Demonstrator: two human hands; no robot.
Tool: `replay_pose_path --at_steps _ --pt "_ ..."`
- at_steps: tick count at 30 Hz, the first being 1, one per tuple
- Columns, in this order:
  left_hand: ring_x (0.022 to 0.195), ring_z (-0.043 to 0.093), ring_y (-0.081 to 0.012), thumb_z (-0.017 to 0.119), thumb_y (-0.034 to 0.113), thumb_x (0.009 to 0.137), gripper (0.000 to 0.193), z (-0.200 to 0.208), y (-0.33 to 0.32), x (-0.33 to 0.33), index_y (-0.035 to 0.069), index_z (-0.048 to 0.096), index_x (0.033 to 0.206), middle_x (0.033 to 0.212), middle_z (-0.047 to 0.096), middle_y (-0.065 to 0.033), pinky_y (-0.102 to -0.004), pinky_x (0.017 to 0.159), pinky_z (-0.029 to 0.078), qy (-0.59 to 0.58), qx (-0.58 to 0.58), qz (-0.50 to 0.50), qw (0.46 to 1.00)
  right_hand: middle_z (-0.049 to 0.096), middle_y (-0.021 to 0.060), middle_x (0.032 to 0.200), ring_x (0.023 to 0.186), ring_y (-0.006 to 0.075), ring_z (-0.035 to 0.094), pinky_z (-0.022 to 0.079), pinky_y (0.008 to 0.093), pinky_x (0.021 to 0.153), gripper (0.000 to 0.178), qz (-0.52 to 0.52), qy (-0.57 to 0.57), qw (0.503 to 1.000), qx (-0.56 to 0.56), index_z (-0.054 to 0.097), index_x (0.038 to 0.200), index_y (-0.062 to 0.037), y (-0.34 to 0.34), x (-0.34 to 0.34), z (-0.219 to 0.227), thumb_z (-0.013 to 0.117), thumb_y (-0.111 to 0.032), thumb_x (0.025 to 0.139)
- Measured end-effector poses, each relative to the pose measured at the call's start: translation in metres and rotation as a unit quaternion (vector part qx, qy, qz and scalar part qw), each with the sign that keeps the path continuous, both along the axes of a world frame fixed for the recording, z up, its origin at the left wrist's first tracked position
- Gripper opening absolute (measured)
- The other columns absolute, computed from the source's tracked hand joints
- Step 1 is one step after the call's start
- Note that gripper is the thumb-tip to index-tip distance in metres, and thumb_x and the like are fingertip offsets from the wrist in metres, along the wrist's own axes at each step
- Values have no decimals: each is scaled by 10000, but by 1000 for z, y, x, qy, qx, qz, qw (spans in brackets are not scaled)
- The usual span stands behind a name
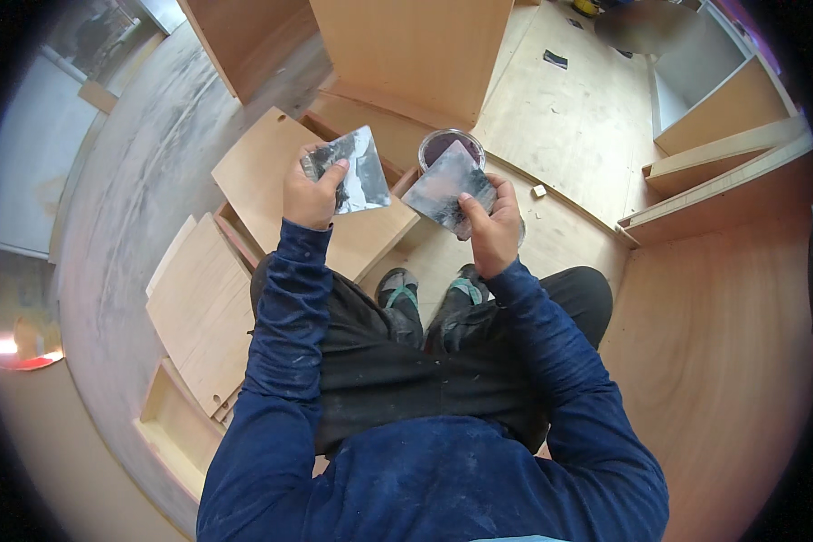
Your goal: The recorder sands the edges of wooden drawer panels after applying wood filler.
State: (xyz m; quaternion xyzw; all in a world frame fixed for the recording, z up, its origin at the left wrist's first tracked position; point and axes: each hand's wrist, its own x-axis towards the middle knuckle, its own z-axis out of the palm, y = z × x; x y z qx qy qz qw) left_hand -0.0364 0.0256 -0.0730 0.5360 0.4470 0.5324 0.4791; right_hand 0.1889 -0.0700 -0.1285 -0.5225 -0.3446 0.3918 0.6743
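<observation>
In my left hand [311, 191] is a grey, flat square filler spreader [368, 173], gripped between thumb and fingers. A streak of white paste runs across its face. My right hand [495, 226] pinches a second flat square spreader [444, 185], smeared grey and darker near the thumb. The two spreaders are apart, both held up above my knees. Just behind the right one stands a round open tin [441, 139] with a metal rim, partly hidden by the spreader. What is inside the tin looks dark purplish.
A wooden cabinet panel [406, 54] stands ahead. Loose boards [203, 316] and a wooden drawer frame [176, 420] lie on the left. Upright panels [714, 361] rise on the right. Small wood blocks [539, 191] and a dark strip [556, 60] lie on the boards ahead.
</observation>
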Motion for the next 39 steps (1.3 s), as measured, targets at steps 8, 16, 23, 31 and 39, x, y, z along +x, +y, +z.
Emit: replay_pose_path --at_steps 8,16,23,31,39 --pt "810 637 -111 694 -28 859 251 -17 -8 24 -18 579 1082 948 673 -55 -240 755 521 -203 -18 -1 979 620 78 1046 883 106 611 521 247 778 335 18 -198 980 19 480 1238 2 -6 -11 -2 627 -27 939" --pt "824 687 -293 755 172 829 330 -9 -7 -6 34 588 1078 899 698 -158 -385 770 531 324 48 -38 944 619 86 1085 966 134 614 513 268 854 354 -59 -246 966 42 480 1255 4 2 9 9 637 -33 940" --pt "847 631 -114 735 84 845 303 6 -11 3 25 601 1109 944 641 -48 -278 734 515 62 22 -22 998 619 95 1120 997 137 605 504 267 882 379 -39 -270 962 16 480 1269 5 -1 4 -7 641 -19 927" --pt "1028 621 -168 796 26 743 631 1 -13 5 7 536 1317 1151 635 -94 -301 917 508 2 13 -173 985 600 120 1172 1038 155 618 513 273 903 477 30 -198 978 50 409 1357 2 1 -1 -7 618 10 928" --pt "1139 577 -188 760 21 740 698 -4 -21 21 6 470 1375 1225 596 -103 -322 992 468 76 37 -175 981 649 108 1084 913 127 655 560 251 783 369 22 -180 983 25 465 1260 10 3 -2 -15 645 -23 939"
